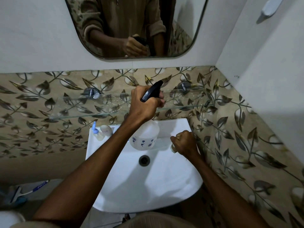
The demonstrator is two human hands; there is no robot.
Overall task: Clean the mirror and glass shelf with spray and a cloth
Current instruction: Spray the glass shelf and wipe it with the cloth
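Fingers of the left hand [144, 104] wrap the black trigger head of a white spray bottle [144, 137], held above the washbasin [131, 186] with its nozzle at the glass shelf [74, 104]. Right hand [185, 142] is clenched by the basin's right rim; whether it holds anything, I cannot tell. Mirror [115, 22] hangs above.

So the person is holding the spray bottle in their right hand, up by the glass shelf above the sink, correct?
Not quite. The head view shows the spray bottle in the left hand, which grips its black trigger head. The right hand is lower, curled near the sink's right edge. The rest holds: the bottle is up by the glass shelf above the sink.
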